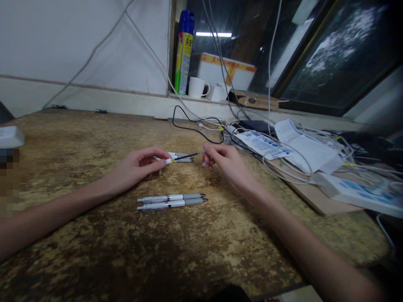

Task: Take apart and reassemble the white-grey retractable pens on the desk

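Observation:
Above the middle of the worn wooden table, my left hand (pixel 141 164) pinches a white pen barrel (pixel 169 161) between thumb and fingers. A thin dark pen refill (pixel 188 157) sticks out of the barrel's right end. The fingertips of my right hand (pixel 226 162) are closed on the refill's far tip. Something small and greyish shows under the curled right fingers, too unclear to name. Two grey-and-white click pens (pixel 176 204) lie side by side in front of my hands. Behind the refill lie more pens (pixel 188 160), partly hidden by my left hand.
Tangled cables, papers (pixel 262 144) and a white power strip (pixel 355 191) crowd the table's right side. On the window sill stand a spray can (pixel 184 54) and a white mug (pixel 197 87). A black cable (pixel 189 127) loops at the back. A white object (pixel 11 136) sits far left.

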{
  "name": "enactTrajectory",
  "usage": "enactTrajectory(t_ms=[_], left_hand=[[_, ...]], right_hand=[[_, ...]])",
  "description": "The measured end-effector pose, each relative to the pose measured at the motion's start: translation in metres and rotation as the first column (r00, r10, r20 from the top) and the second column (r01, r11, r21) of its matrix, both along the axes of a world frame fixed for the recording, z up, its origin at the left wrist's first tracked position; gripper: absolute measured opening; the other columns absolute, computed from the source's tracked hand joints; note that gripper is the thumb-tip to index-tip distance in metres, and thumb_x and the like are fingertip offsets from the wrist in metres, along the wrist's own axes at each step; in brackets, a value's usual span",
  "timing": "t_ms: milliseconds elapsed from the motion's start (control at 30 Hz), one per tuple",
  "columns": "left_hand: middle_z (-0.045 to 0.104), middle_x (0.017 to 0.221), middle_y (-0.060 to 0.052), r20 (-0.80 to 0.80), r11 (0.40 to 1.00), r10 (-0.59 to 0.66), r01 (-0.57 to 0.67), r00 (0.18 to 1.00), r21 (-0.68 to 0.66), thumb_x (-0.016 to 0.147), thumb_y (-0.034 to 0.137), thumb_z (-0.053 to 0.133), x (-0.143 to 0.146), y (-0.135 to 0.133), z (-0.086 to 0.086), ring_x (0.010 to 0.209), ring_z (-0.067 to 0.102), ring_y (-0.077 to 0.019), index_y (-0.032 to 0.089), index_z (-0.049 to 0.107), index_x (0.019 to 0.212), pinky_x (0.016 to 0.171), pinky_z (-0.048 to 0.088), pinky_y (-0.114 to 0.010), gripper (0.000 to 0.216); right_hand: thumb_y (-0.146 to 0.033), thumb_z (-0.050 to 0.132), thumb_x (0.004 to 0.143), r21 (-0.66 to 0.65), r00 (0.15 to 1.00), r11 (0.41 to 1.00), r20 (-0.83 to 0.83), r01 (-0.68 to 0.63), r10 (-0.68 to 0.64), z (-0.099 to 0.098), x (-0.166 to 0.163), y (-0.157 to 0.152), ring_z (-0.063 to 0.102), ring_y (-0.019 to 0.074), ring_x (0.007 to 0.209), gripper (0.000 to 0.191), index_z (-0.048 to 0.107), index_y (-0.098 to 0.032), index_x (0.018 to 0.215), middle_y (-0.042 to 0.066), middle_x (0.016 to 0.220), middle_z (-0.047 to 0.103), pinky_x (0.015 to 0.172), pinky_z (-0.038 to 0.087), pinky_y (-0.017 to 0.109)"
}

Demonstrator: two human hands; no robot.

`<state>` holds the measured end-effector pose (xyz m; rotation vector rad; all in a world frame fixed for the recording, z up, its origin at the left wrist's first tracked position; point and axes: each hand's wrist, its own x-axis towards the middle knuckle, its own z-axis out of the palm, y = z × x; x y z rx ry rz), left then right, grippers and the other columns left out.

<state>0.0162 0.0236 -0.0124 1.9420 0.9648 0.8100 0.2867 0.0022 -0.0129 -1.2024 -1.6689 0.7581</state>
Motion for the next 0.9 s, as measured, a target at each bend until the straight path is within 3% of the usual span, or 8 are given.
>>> enactTrajectory(t_ms=[100, 267, 467, 633, 733, 900], left_hand=[[0.070, 0.085, -0.002, -0.045, 0.999, -0.042, 0.044, 0.998, 0.025, 0.091, 0.049, 0.071, -0.001, 0.000, 0.000, 0.076, 0.062, -0.0166, 0.020, 0.073, 0.110, 0.066, 0.046, -0.027, 0.034], [0.074, 0.089, -0.003, -0.039, 0.998, -0.064, 0.065, 0.997, 0.024, 0.090, 0.047, 0.072, -0.002, 0.004, -0.003, 0.081, 0.066, -0.0184, 0.020, 0.075, 0.110, 0.071, 0.051, -0.029, 0.033], [0.075, 0.086, -0.003, -0.031, 0.997, -0.080, 0.080, 0.996, -0.013, 0.089, 0.043, 0.075, 0.000, 0.002, -0.002, 0.078, 0.067, -0.0181, 0.021, 0.076, 0.108, 0.073, 0.053, -0.030, 0.029], [0.075, 0.090, -0.003, -0.019, 0.999, -0.048, 0.048, 0.999, -0.010, 0.090, 0.046, 0.074, -0.001, 0.003, -0.002, 0.081, 0.066, -0.0184, 0.021, 0.076, 0.110, 0.072, 0.051, -0.029, 0.032], [0.074, 0.088, -0.003, -0.017, 1.000, -0.030, 0.030, 0.999, 0.005, 0.091, 0.047, 0.073, -0.001, 0.004, -0.003, 0.079, 0.065, -0.0178, 0.021, 0.075, 0.110, 0.069, 0.049, -0.028, 0.032], [0.072, 0.086, -0.003, -0.001, 1.000, -0.029, 0.029, 1.000, 0.008, 0.090, 0.046, 0.073, 0.000, 0.003, -0.001, 0.077, 0.064, -0.0175, 0.019, 0.075, 0.108, 0.068, 0.048, -0.027, 0.032]], right_hand=[[-0.045, 0.058, 0.100, 0.131, 0.984, 0.990, 0.174, -0.047, 0.024, 0.000, -0.005, -0.005, 0.059, 0.0167, 0.072, 0.034, 0.069, -0.019, 0.081, 0.003, 0.079, 0.069, 0.070, 0.043, 0.030], [-0.035, 0.060, 0.099, 0.157, 0.962, 0.976, 0.251, -0.153, 0.111, -0.002, -0.014, -0.012, 0.064, 0.0198, 0.089, 0.017, 0.071, -0.022, 0.096, 0.005, 0.099, 0.073, 0.076, 0.045, 0.031], [-0.039, 0.057, 0.102, 0.091, 0.954, 0.987, 0.282, -0.129, 0.099, -0.003, -0.016, -0.013, 0.057, 0.0176, 0.072, 0.028, 0.069, -0.022, 0.084, 0.002, 0.079, 0.067, 0.067, 0.038, 0.032], [-0.043, 0.045, 0.105, 0.031, 0.993, 0.998, 0.106, -0.052, 0.048, -0.009, -0.013, -0.004, 0.064, 0.0197, 0.083, 0.039, 0.070, -0.021, 0.085, 0.006, 0.090, 0.070, 0.082, 0.046, 0.035], [-0.032, 0.051, 0.100, 0.037, 0.999, 0.999, -0.038, 0.001, 0.001, -0.009, -0.009, 0.001, 0.065, 0.0206, 0.093, 0.024, 0.071, -0.021, 0.094, 0.007, 0.097, 0.071, 0.091, 0.049, 0.036], [-0.028, 0.061, 0.092, -0.013, 0.983, 0.999, -0.177, -0.046, 0.043, -0.002, -0.010, 0.000, 0.069, 0.0208, 0.092, 0.013, 0.069, -0.021, 0.099, 0.005, 0.093, 0.073, 0.095, 0.050, 0.038]])
